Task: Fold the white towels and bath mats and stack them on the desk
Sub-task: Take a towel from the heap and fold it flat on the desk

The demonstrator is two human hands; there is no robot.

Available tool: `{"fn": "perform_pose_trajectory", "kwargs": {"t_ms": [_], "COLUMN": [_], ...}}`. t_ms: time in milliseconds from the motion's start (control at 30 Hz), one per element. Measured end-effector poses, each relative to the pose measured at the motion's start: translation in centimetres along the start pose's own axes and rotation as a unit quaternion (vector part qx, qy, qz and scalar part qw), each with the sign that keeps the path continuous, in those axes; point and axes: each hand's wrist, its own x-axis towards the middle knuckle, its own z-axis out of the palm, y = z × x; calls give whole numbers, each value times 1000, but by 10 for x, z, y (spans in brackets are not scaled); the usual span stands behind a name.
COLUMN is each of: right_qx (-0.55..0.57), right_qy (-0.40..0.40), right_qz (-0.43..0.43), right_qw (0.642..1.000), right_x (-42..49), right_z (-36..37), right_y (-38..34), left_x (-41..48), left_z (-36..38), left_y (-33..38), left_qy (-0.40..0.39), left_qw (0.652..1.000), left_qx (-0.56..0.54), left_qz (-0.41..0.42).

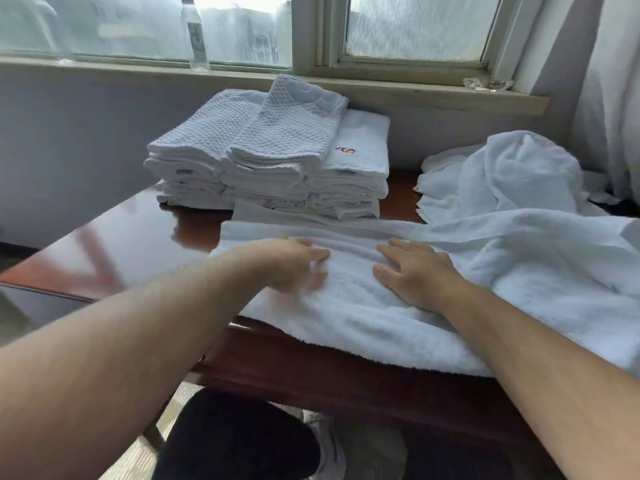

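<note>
Your towel [381, 323] lies with its long axis running left to right along the near edge of the desk [121, 244], and that is what the next fold turns on. Its left short end stops just past your left hand [294, 265], while the bulk runs out to the right, beyond your right hand [415, 275] and on past the frame's edge. Both hands rest palm down on the cloth near its left end, fingers straight and pointing away from you, holding nothing. They are close together but apart. The left hand is blurred, so the exact lie of its fingers is hard to read. The towel is directly under both palms, its near long edge drooping a little over the desk's near edge and a soft ridge of cloth lying just beyond your fingertips. Your right hand is the nearer one to the unsmoothed, rumpled length on the right, so a sweep or a gather in that direction looks like its job, with the left hand pinning the finished end. Straight ahead, toward the desk's far edge, stands the folded stack [270, 157], just behind the towel. At the far right corner sits a loose heap [502, 174] of white cloth, not yet folded and touching or overlapping the towel's right part.
</note>
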Motion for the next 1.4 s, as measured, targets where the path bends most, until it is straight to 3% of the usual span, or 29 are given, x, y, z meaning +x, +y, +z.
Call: {"fn": "perform_pose_trajectory", "kwargs": {"t_ms": [67,233,400,500,633,800,933,1000,1067,1167,1233,1300,1400], "right_qx": [1,-3,-14,-13,-17,-12,-11,-13,-9,-5,-2,11,-20], "right_qy": [1,-8,-51,-52,-51,-40,-39,-36,-33,-20,2,48,100], "right_qz": [0,10,32,38,64,145,152,162,174,165,117,99,203], "right_qw": [1000,1000,998,998,997,989,988,986,984,986,993,994,974], "right_x": [-1,-1,3,3,3,8,8,8,10,10,6,1,-11], "right_z": [1,0,-2,-2,-1,-1,2,2,3,2,0,-5,-18], "right_y": [0,-2,-4,-6,-8,-33,-45,-45,-49,-54,-50,-40,-9], "left_x": [2,-11,-24,-29,-41,-40,-32,-33,-40,-33,-22,-6,19], "left_z": [2,-17,-45,-43,-40,-19,3,3,-2,8,19,29,34], "left_y": [0,9,27,33,30,17,17,10,3,-3,4,18,47], "left_qy": [40,1,-212,-226,-158,-19,-136,-122,-59,92,127,159,207], "left_qw": [999,997,958,948,958,970,962,963,967,987,991,985,972], "left_qx": [-16,77,176,195,179,213,203,186,186,83,-32,-66,-81], "left_qz": [11,-17,-87,-114,-159,-117,-123,-154,-162,-106,-35,19,80]}}
